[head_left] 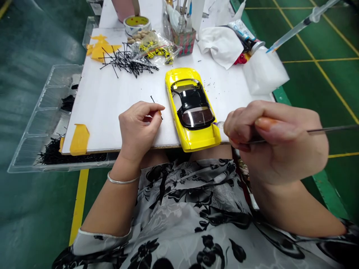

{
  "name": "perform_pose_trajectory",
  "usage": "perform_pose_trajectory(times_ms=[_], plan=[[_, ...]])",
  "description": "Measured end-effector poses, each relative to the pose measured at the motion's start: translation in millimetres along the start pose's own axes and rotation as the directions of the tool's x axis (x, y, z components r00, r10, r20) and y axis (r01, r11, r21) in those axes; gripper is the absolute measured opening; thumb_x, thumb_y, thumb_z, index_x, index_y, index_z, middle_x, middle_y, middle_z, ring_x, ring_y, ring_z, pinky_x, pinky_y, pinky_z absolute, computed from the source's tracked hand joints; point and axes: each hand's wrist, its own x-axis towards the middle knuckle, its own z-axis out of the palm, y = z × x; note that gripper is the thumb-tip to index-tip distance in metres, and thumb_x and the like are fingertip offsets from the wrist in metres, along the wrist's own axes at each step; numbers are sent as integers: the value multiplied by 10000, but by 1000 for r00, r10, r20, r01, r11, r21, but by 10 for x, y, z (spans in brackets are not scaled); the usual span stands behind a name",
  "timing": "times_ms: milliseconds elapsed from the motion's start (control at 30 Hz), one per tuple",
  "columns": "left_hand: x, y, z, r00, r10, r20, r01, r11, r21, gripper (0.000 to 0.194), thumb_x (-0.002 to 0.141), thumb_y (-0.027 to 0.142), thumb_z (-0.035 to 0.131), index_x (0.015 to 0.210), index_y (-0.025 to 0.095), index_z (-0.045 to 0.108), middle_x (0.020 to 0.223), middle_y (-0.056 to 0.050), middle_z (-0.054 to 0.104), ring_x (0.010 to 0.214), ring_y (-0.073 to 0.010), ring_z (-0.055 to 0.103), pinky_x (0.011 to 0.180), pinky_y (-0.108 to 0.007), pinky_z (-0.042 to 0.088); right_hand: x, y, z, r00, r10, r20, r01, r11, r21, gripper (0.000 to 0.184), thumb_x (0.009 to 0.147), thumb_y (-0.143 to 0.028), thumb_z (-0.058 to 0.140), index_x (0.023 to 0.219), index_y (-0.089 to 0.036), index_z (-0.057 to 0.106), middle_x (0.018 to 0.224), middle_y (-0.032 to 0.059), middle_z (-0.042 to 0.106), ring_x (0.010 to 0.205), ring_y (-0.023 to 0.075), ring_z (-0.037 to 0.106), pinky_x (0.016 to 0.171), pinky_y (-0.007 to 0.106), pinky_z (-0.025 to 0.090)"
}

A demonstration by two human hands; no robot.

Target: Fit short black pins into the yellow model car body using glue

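A glossy yellow model car body (196, 139) with a black roof and a dark rear window lies lengthwise on the white table. Just left of it, my left hand (140, 123) pinches a thin black plastic stick (152, 99) between thumb and forefinger. My right hand (275, 138) is closed around a thin metal-looking tool (333, 129), whose shaft runs out to the right. From the fingers' left side a pale tip with purple on it (219, 124) points at the car's rear corner. Whether that tip belongs to the tool is hidden by my fingers.
Black sticks (126, 61) lie heaped behind, beside a bag of yellow-black parts (155, 52) and a tape roll (137, 25). At right are a white cloth (221, 43), a foam-like white block (265, 71) and a syringe (303, 26). A clear tray (36, 116) sits left.
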Motion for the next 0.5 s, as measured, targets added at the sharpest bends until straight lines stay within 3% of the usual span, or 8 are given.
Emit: perform_pose_trajectory(times_ms=[200,300,400,500], plan=[[-2,-1,-4,1000,7,-4,-7,1000,1,245,858,49,639,959,203,801,909,8,783,789,-98,701,655,-191,537,78,-126,-6,991,56,125,-44,995,-95,344,966,-305,551,640,-196,567,586,14,445,536,150,383,536,332,206],[-7,2,-3,1000,10,-6,-10,1000,-9,223,867,58,642,955,188,800,909,3,782,782,-90,699,659,-177,537,132,-145,-29,979,140,149,-128,988,-88,321,939,-275,540,631,-198,585,563,22,453,507,158,373,497,344,206],[-12,3,-4,1000,8,0,-8,1000,-9,212,870,65,649,955,185,801,912,0,783,782,-87,701,665,-172,539,183,-122,-68,987,140,83,-143,990,21,291,892,-288,586,616,-206,622,509,28,447,448,176,383,424,356,154],[-12,-3,-10,1000,5,3,-5,1000,-5,208,870,75,655,956,193,802,914,1,783,780,-92,703,664,-178,542,230,-92,-210,999,10,-53,-5,995,100,302,850,-357,632,592,-204,663,484,25,408,389,178,364,357,362,98]])
